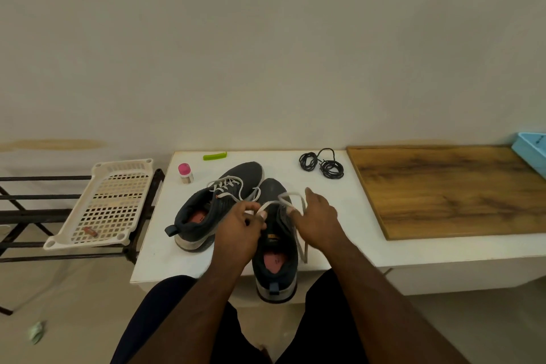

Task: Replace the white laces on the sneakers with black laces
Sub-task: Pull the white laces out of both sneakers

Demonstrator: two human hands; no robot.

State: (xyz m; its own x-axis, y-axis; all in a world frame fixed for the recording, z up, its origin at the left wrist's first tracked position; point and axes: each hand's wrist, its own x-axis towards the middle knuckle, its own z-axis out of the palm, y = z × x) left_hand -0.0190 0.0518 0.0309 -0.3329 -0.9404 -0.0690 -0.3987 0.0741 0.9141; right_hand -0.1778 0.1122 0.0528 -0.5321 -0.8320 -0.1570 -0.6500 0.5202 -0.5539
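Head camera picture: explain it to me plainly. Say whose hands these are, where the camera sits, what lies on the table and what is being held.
There is no machine here. The one picture comes from a camera worn on a person's head, looking forward and down, so the arms reach in from the bottom edge. On the white table stand two dark sneakers. The far sneaker is fully laced in white. The near sneaker, its heel over the table edge, is being worked on: the left hand and the right hand both pinch its white lace, which stands up in loose loops. The black laces lie coiled behind, untouched. Also there: a small pink-capped bottle, a green clip-like piece and a wooden board.
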